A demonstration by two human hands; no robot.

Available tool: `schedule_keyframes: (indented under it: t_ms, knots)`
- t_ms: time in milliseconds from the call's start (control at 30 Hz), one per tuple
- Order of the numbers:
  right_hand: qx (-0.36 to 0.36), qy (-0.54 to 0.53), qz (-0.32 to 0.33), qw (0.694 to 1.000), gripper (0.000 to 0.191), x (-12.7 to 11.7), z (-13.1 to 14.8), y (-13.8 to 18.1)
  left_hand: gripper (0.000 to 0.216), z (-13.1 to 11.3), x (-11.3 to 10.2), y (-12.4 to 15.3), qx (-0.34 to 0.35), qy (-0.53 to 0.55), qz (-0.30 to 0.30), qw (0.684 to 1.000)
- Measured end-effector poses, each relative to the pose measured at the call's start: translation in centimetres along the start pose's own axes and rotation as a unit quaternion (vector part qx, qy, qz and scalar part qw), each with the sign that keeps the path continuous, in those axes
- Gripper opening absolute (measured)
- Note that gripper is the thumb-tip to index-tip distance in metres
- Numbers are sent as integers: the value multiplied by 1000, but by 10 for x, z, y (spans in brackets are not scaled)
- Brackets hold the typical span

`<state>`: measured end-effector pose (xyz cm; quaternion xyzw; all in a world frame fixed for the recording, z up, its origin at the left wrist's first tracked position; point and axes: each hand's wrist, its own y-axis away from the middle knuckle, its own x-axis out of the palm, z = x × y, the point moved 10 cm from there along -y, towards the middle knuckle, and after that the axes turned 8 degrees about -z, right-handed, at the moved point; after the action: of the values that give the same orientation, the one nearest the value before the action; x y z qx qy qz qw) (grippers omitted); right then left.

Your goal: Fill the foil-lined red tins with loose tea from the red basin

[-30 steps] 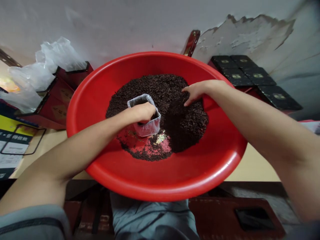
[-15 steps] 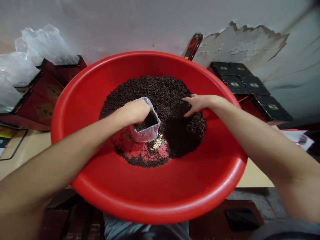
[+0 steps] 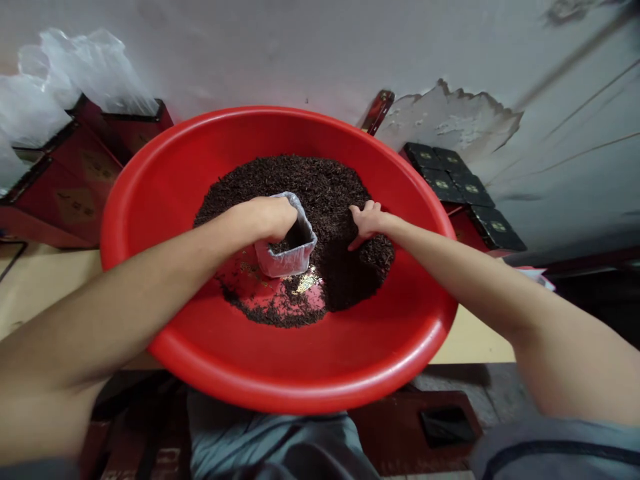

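Note:
Dark, dry leaf-like material, looking like loose tea (image 3: 300,170), lies heaped in a wide red plastic basin (image 3: 280,387). A small box lined with clear plastic (image 3: 290,261) stands among it, with some of the dark leaf inside. My left hand (image 3: 273,217) reaches over the box's left wall with curled knuckles; its fingertips are hidden inside, so I cannot make out what they hold. At the right part of the heap, my right hand (image 3: 367,223) touches the leaves with fingers apart and thumb stretched out. Bare basin floor with a gold print (image 3: 306,281) shows below the box.
Dark red boxes (image 3: 75,193) with clear plastic bags (image 3: 100,70) sticking out stand at the left. Black-lidded boxes (image 3: 450,177) are at the right by the wall. The basin rests on a pale table (image 3: 485,340). A dark phone-like slab (image 3: 447,427) lies below.
The view has shifted slightly. My right hand has moved a little inward and down on the leaves. My left hand stays in the lined box.

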<state>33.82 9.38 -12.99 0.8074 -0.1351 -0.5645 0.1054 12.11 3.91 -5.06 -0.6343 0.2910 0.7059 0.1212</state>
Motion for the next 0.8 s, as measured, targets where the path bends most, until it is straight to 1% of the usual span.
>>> schedule_keyframes:
  t_ms: [67,100,167,267,367,433,533,667,800]
  knots:
    - [10,-11,-1,1000,162,5,3,4,41,4,-8,3,-21,-21,2,1000]
    - [15,-17,-7,1000,157,7,3,5,41,5,-11,4,-23,-18,-4,1000]
    - [31,-29,-29,999,140,8,1,7,42,6,-15,2,-15,-8,-14,1000]
    - [61,-45,-71,995,116,7,-1,11,46,6,-13,-1,6,-11,-10,1000]
    - [73,-53,-97,991,100,6,4,14,46,4,-14,1,12,-17,-2,1000]
    - [76,-57,-103,990,91,6,7,16,44,3,-18,4,9,-6,-4,1000]
    - [68,-64,-95,991,84,7,9,16,42,2,-28,8,10,13,-17,1000]
    - [41,-67,-105,991,85,7,7,16,37,6,-36,8,23,5,-34,999]
    - [22,-53,-120,991,73,4,6,15,38,15,-47,3,28,33,-80,996]
